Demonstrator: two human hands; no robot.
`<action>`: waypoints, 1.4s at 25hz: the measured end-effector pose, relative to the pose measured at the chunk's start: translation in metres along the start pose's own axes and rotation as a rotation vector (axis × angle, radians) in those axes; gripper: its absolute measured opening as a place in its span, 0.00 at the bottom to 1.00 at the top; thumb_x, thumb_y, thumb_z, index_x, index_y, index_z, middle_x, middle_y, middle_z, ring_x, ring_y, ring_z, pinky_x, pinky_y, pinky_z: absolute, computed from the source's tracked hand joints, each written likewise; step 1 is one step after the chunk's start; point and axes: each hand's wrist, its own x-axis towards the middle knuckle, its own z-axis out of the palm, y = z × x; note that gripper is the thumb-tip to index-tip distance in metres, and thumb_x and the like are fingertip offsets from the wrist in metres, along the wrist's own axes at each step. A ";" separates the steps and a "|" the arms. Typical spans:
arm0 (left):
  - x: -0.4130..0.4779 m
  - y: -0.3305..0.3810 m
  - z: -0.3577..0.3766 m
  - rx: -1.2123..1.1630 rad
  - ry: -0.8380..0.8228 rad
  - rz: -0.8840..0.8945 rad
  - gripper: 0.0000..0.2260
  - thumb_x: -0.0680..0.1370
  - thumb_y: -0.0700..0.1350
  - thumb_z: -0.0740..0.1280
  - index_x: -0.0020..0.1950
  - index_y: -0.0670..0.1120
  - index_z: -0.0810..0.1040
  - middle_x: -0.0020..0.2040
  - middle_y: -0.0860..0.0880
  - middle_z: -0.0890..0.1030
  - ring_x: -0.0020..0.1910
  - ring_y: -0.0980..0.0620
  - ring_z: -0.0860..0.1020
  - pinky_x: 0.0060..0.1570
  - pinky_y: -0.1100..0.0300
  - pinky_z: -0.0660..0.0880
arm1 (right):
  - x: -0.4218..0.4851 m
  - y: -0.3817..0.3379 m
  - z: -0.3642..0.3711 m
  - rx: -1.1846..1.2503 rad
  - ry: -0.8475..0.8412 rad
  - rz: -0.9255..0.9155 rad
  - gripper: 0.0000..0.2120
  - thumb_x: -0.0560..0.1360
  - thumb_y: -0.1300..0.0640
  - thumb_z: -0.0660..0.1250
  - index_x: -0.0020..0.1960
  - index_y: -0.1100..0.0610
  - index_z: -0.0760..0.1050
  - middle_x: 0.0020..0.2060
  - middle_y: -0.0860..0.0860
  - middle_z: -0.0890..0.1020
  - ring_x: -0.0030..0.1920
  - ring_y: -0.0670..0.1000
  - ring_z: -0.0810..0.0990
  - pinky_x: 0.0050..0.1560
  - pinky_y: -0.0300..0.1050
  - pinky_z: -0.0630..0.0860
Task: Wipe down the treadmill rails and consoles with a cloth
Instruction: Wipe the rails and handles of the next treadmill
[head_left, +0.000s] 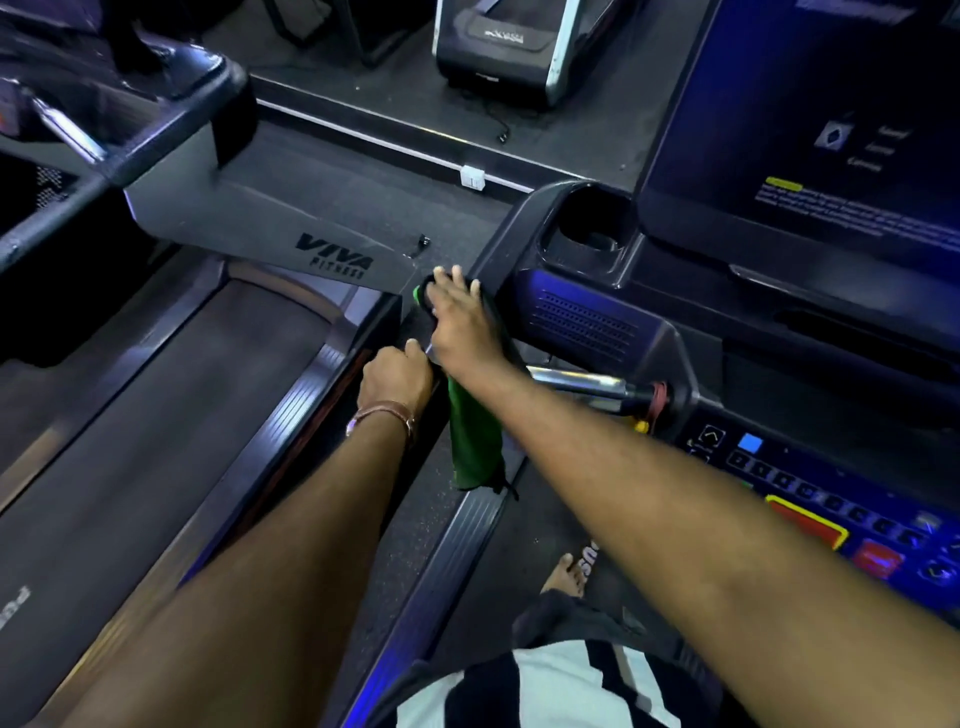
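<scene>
Here, a person standing on a gym treadmill leans toward its left handrail, both arms stretched to the padded black end of the rail. The right hand reaches across the body and lies flat over the rail end, fingers spread and fairly straight, pressing a green cloth against it. A sliver of green shows past the fingertips, and the rest of the cloth hangs loose below the rail, between the two forearms.

The left hand, a bracelet at its wrist, is curled into a fist just beside the top of the hanging cloth. Whether it pinches the cloth or grips the rail underneath cannot be told from this angle.

The work appears to be at the rail stage, with the cloth on only this one rail end. The console screen, the button panel, the cup holder and the silver pulse grip lie well apart from the cloth. Nothing shows whether they have been wiped. The neighbouring treadmill to the left and another machine across the aisle suggest that much of the job is left.
</scene>
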 end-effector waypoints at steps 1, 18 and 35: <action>0.000 -0.001 0.003 0.030 0.028 0.015 0.24 0.80 0.54 0.52 0.58 0.36 0.76 0.61 0.34 0.76 0.59 0.36 0.74 0.52 0.52 0.69 | 0.017 0.009 -0.010 -0.115 0.006 0.019 0.21 0.76 0.69 0.57 0.69 0.65 0.70 0.76 0.60 0.62 0.78 0.60 0.54 0.76 0.54 0.48; 0.014 0.017 0.017 0.120 0.169 -0.023 0.19 0.78 0.51 0.54 0.47 0.38 0.78 0.52 0.35 0.79 0.50 0.35 0.76 0.46 0.51 0.71 | 0.100 0.033 -0.056 -0.795 -0.475 -0.032 0.19 0.76 0.51 0.52 0.55 0.51 0.80 0.56 0.50 0.83 0.65 0.55 0.76 0.61 0.81 0.31; 0.017 0.016 0.011 0.124 0.066 0.025 0.19 0.79 0.53 0.54 0.42 0.41 0.75 0.53 0.34 0.79 0.51 0.35 0.76 0.44 0.53 0.67 | 0.054 0.052 -0.030 -0.353 -0.175 -0.184 0.18 0.75 0.51 0.54 0.52 0.57 0.80 0.50 0.56 0.83 0.60 0.57 0.77 0.76 0.65 0.42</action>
